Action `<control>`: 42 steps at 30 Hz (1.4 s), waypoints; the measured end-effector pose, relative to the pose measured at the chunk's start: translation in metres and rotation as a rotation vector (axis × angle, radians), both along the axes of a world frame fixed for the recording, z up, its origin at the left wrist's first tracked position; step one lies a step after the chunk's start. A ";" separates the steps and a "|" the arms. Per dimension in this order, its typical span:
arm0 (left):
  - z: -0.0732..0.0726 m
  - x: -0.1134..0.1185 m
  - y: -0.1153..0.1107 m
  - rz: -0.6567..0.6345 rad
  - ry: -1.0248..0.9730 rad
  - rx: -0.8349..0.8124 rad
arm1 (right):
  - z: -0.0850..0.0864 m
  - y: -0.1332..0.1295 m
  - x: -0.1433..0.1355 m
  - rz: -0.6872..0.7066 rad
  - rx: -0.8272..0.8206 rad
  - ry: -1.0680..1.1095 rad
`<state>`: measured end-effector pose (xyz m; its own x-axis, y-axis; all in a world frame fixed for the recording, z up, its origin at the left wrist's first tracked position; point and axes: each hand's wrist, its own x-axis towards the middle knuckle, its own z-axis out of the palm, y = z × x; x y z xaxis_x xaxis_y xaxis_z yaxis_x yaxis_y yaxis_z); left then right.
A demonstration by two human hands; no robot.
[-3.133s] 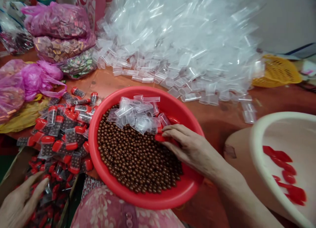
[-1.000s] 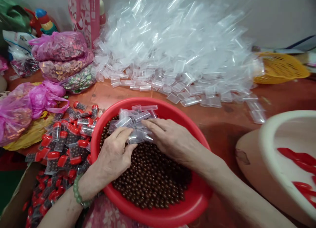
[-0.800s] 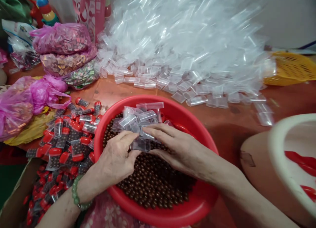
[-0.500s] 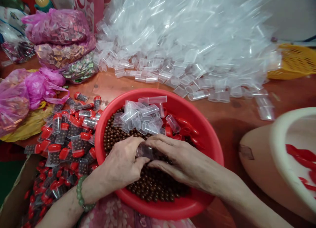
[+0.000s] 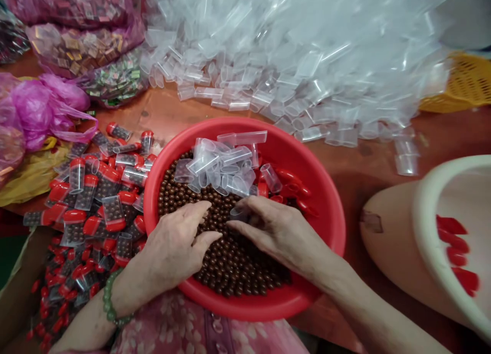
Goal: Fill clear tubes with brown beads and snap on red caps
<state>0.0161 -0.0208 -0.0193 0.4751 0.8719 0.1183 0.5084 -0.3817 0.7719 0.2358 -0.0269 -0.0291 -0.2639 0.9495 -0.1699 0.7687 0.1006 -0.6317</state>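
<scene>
Both hands are over a red basin (image 5: 335, 205) of small brown balls (image 5: 240, 277). My right hand (image 5: 282, 228) grips a clear plastic tube (image 5: 238, 214) between thumb and fingers, low over the balls; its far end is hidden by the fingers. Just left of it, my left hand (image 5: 178, 241) has thumb and fingers apart, nothing visible between them, close to the balls. Several loose clear tubes (image 5: 222, 164) lie heaped on the balls at the basin's far side. Red caps (image 5: 287, 182) sit to their right.
Filled red-capped tubes (image 5: 114, 213) are piled left of the basin. Behind it spreads a big heap of clear tubes (image 5: 268, 83). Pink plastic bags (image 5: 49, 103) stand at far left. A cream tub (image 5: 395, 226) with red pieces is at right, a yellow basket (image 5: 466, 83) behind.
My hands have drawn apart: the left has come off the tube and opened, moving left, while the right keeps the tube. The view has shifted slightly, with the scene higher in frame.
</scene>
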 end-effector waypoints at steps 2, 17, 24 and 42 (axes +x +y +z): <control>-0.001 0.000 -0.001 -0.008 0.004 0.006 | -0.003 -0.002 -0.004 -0.007 -0.044 -0.078; 0.011 -0.001 0.004 -0.487 0.350 -0.131 | -0.021 0.006 -0.014 -0.153 -1.032 0.355; 0.015 0.001 0.003 -0.447 0.325 -0.115 | -0.019 0.010 -0.025 -0.294 -1.162 0.588; 0.020 0.004 -0.019 -0.047 -0.209 -0.149 | 0.025 -0.015 -0.012 0.120 -0.266 0.301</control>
